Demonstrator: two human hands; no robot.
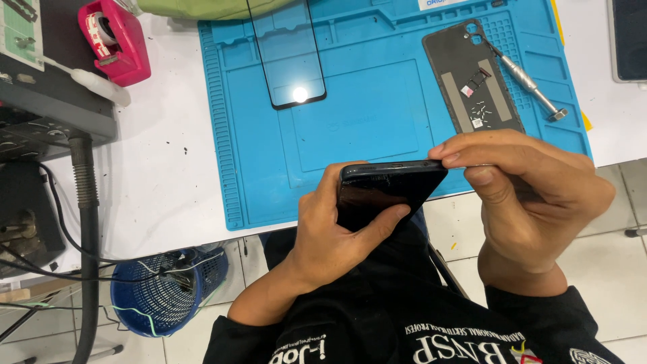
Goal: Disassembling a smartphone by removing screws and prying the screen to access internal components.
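**Phone body held edge-up above the bench edge**

Left hand (330, 232) grip clenched around dark phone body (384, 192), thumb across its face. Right hand (532, 195) grip pinching the upper right corner. Behind, on blue mat (377, 121): detached back cover (472, 77), black screen frame (290, 54), metal screwdriver (529, 81).

Glossy black phone (384, 192); matt blue rubbery mat (377, 114); metal screwdriver (529, 82).
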